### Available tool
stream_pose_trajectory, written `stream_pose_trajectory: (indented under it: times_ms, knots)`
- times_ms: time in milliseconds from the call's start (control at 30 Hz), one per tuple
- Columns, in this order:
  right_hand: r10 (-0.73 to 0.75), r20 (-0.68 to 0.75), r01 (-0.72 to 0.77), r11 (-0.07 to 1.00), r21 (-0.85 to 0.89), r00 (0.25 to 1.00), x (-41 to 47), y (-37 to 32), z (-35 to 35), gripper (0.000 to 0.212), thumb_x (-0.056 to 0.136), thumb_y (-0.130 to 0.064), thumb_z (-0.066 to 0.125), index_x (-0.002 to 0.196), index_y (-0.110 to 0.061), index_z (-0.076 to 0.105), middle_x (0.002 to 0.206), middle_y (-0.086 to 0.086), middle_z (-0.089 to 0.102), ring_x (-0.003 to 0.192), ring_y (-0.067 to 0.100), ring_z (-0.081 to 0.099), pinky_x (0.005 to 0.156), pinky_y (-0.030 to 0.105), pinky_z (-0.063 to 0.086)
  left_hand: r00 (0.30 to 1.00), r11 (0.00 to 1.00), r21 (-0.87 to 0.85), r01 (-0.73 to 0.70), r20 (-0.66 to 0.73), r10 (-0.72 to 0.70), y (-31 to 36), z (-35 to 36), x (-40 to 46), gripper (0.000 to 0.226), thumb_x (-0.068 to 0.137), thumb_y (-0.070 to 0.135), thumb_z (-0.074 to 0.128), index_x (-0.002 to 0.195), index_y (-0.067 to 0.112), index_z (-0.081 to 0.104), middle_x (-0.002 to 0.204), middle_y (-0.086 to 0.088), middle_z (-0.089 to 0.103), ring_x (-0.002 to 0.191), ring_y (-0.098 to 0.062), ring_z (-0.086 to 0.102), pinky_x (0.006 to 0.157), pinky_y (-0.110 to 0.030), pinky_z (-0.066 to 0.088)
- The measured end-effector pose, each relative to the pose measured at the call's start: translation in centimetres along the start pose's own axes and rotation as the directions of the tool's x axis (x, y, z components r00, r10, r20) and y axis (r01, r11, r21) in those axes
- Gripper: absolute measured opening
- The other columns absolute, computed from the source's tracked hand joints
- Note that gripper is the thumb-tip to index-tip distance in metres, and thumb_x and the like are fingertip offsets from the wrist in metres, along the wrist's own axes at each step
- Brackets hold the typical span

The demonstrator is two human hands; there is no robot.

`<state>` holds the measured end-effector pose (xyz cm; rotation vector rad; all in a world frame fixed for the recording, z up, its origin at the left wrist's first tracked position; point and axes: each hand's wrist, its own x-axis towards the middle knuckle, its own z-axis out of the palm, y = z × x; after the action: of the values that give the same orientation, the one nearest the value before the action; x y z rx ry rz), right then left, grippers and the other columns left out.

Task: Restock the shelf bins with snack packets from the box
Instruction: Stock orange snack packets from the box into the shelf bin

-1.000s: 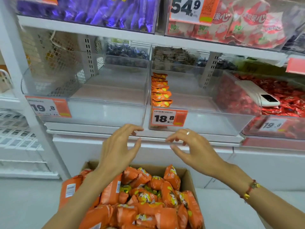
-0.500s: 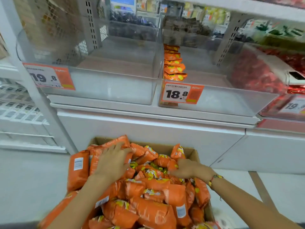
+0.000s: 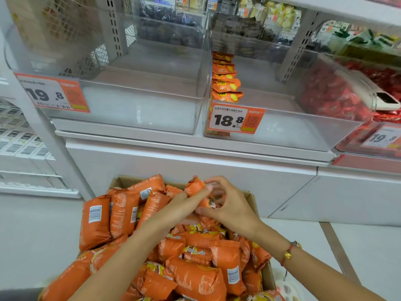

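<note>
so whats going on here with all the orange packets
A person is restocking snacks. Both hands are over the open box, which is heaped with orange packets. The left hand and right hand meet on one packet at the far end of the pile. The bin tagged 18.8 holds only a short row of the same packets; the bin tagged 19.8 looks empty.

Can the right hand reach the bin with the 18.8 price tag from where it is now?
Probably yes. The right hand, gripping small orange packets over the box, sits just below the 18.8 bin; its top is open and nothing stands between.
</note>
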<state>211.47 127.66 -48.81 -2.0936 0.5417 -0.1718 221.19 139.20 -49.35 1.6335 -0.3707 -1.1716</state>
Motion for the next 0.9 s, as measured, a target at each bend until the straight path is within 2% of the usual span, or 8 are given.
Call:
stream_pose_trajectory:
  times_ms: [100,133,233,333,567,633,767,900]
  knots:
    - [0.052,0.218,-0.102,0.970,0.221,0.975,1.4,0.0,-1.9,0.047,0.078,-0.007,0.077,0.120,-0.019,0.060,0.114,-0.008,0.067,0.107,0.004,0.062,0.092,0.017,0.049,0.978,0.974,-0.177,-0.144,-0.177,0.112,-0.4,-0.4,0.4,0.030,0.088,0.044,0.063,0.110,0.024,0.062,0.095,0.007,0.072,0.080,-0.004,0.070,0.063,-0.018,0.054]
    - [0.086,0.199,-0.126,0.972,0.198,0.976,2.0,0.8,-2.7,0.037,0.081,-0.005,0.073,0.114,-0.018,0.064,0.110,-0.005,0.069,0.103,0.008,0.065,0.089,0.016,0.049,0.970,0.965,-0.206,-0.160,-0.217,0.114,-0.3,-0.9,0.4,0.030,0.088,0.044,0.062,0.111,0.024,0.059,0.097,0.007,0.070,0.082,-0.004,0.069,0.064,-0.017,0.053]
    - [0.238,-0.103,-0.257,0.931,-0.258,0.966,3.4,4.9,-4.5,0.029,0.082,-0.012,0.069,0.107,-0.024,0.059,0.104,-0.003,0.067,0.099,0.019,0.063,0.080,0.022,0.048,0.960,0.956,-0.244,-0.160,-0.265,0.093,-0.1,-2.8,0.2,0.028,0.086,0.043,0.064,0.106,0.023,0.058,0.100,0.002,0.070,0.090,-0.008,0.067,0.063,-0.016,0.052]
    - [0.399,-0.037,-0.354,0.764,-0.539,0.916,3.6,8.3,-3.7,0.068,0.076,-0.026,0.076,0.132,-0.013,0.039,0.124,0.007,0.056,0.113,0.024,0.054,0.084,0.030,0.045,0.965,0.950,-0.265,-0.168,-0.239,0.104,-0.2,-3.7,-0.5,0.014,0.087,0.039,0.065,0.095,0.028,0.060,0.093,0.006,0.072,0.086,-0.006,0.069,0.062,-0.015,0.053]
    - [0.114,-0.050,-0.121,0.773,-0.623,0.992,2.8,9.5,-1.2,0.053,0.080,-0.040,0.070,0.119,-0.023,0.039,0.107,-0.001,0.064,0.105,0.021,0.059,0.093,0.037,0.042,0.981,0.953,-0.266,-0.148,-0.162,0.107,-0.2,-4.6,-1.1,0.043,0.083,0.043,0.066,0.121,0.025,0.061,0.110,0.004,0.072,0.101,-0.010,0.068,0.078,-0.023,0.055]
    - [0.067,-0.059,-0.089,0.787,-0.610,0.996,2.1,8.7,-1.0,0.052,0.081,-0.042,0.068,0.116,-0.024,0.035,0.100,-0.005,0.064,0.100,0.018,0.060,0.095,0.038,0.042,0.981,0.966,-0.213,-0.146,-0.156,0.113,0.0,-4.7,-1.3,0.052,0.078,0.047,0.067,0.125,0.026,0.059,0.114,0.003,0.071,0.104,-0.011,0.067,0.079,-0.023,0.054]
    - [0.012,-0.042,-0.031,0.880,-0.474,0.999,1.0,5.2,-2.6,0.052,0.081,-0.043,0.070,0.116,-0.026,0.034,0.098,-0.009,0.062,0.090,0.012,0.060,0.076,0.027,0.045,0.974,0.974,-0.134,-0.184,-0.155,0.163,0.8,-4.4,-1.5,0.046,0.083,0.044,0.065,0.124,0.025,0.059,0.116,0.002,0.069,0.104,-0.012,0.067,0.089,-0.028,0.054]
    - [0.005,-0.075,-0.010,0.998,-0.059,0.997,0.1,-0.3,-5.4,0.040,0.079,-0.036,0.075,0.113,-0.024,0.058,0.106,-0.013,0.069,0.096,0.002,0.064,0.079,0.015,0.049,0.946,0.943,-0.131,-0.305,-0.158,0.284,2.2,-2.9,-2.4,0.042,0.084,0.043,0.064,0.122,0.027,0.061,0.110,0.006,0.072,0.101,-0.009,0.068,0.092,-0.031,0.053]
